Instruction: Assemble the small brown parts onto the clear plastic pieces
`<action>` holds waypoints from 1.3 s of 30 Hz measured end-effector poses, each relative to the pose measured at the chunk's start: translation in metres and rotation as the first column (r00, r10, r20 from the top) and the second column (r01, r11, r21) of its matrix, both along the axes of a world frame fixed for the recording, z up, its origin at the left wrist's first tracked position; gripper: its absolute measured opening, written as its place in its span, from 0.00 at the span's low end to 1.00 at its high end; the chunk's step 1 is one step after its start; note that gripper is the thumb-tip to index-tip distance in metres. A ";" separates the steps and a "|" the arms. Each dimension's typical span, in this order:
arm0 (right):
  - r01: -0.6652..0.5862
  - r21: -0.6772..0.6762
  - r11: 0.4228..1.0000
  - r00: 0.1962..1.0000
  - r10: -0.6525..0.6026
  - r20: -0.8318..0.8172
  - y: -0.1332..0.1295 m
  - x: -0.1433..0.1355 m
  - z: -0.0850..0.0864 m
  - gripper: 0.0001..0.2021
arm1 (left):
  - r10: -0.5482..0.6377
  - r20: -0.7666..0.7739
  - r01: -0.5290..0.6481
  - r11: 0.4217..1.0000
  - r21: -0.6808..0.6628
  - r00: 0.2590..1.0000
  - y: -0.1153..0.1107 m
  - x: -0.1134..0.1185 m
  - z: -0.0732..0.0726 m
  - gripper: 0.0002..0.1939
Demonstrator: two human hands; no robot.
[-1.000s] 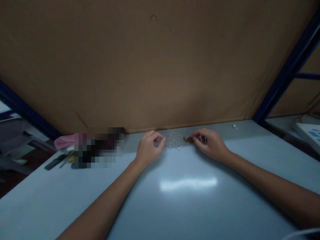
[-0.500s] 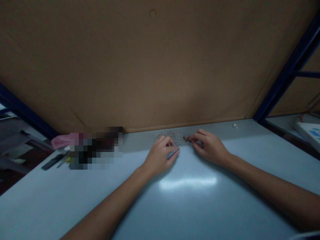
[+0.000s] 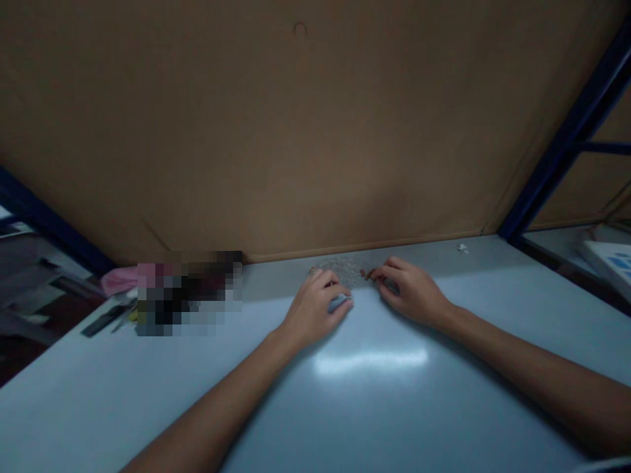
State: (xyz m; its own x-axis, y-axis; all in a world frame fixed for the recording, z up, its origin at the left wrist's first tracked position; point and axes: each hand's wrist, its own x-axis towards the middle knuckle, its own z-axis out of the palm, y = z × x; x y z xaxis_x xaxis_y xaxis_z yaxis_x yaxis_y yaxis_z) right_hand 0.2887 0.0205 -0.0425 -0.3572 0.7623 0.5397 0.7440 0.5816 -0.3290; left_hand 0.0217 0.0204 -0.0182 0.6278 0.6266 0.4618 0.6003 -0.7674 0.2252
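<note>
My left hand [image 3: 318,305] rests on the table [image 3: 355,414], fingers curled and the thumb close to the index fingertip. Whatever may be between those tips is too small to make out. Just beyond its fingers spreads a heap of small clear pieces [image 3: 345,266], partly covered by the hand. To the right of that heap lie several small brown pieces [image 3: 363,273]. My right hand [image 3: 409,289] reaches them from the right, its thumb and fingers bent together with the tips at the brown pieces. Blur hides their exact kind.
A brown board [image 3: 315,131] closes off the table's back edge, between blue frame posts [image 3: 552,151]. At the left lie a pink cloth-like item [image 3: 118,281], a dark flat object [image 3: 106,320] and a blurred-out patch. Small white bits [image 3: 462,248] sit at the back right.
My left index finger and thumb have shifted slightly at the edge of the clear heap. My right fingertips have moved a little left among the brown pieces.
</note>
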 end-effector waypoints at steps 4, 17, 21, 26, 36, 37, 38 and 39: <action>-0.023 0.000 1.000 1.000 0.023 0.003 0.000 -0.001 -0.001 0.10 | -0.008 -0.007 0.007 0.999 -0.035 1.000 -0.001 0.001 0.001 0.05; 0.006 -0.017 1.000 1.000 -0.006 0.026 0.003 0.002 -0.004 0.11 | -0.049 -0.023 0.047 0.995 -0.085 0.999 0.001 0.001 0.000 0.09; 0.028 -0.019 0.999 0.999 -0.027 0.027 0.003 0.001 -0.003 0.10 | -0.061 -0.010 0.060 0.994 -0.093 0.998 0.003 0.001 0.000 0.09; 0.025 -0.031 0.999 0.999 -0.024 0.039 0.005 0.002 -0.003 0.07 | -0.076 0.030 0.079 0.991 -0.109 0.997 0.004 0.001 -0.002 0.09; -0.012 -0.017 1.000 0.999 0.012 0.036 0.008 0.003 -0.007 0.07 | -0.096 0.164 0.102 0.995 -0.025 0.982 0.007 -0.001 -0.008 0.10; -0.019 -0.016 1.000 0.999 0.019 0.031 0.008 0.003 -0.006 0.06 | -0.098 0.173 0.102 0.995 -0.014 0.980 0.007 -0.001 -0.008 0.09; -0.029 -0.013 0.999 0.999 0.030 0.021 0.008 0.003 -0.006 0.06 | -0.100 0.180 0.102 0.995 -0.003 0.979 0.007 -0.001 -0.008 0.09; -0.046 -0.009 0.999 0.999 0.046 0.004 0.007 0.002 -0.005 0.06 | -0.102 0.185 0.103 0.995 0.007 0.977 0.007 -0.001 -0.008 0.09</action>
State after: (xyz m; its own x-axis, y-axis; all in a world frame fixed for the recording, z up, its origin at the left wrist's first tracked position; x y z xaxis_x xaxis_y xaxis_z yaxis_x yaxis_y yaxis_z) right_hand 0.2911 0.0276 -0.0472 -0.3947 0.7495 0.5315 0.7178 0.6126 -0.3308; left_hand 0.0210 0.0275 -0.0263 0.5927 0.5647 0.5742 0.4662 -0.8220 0.3271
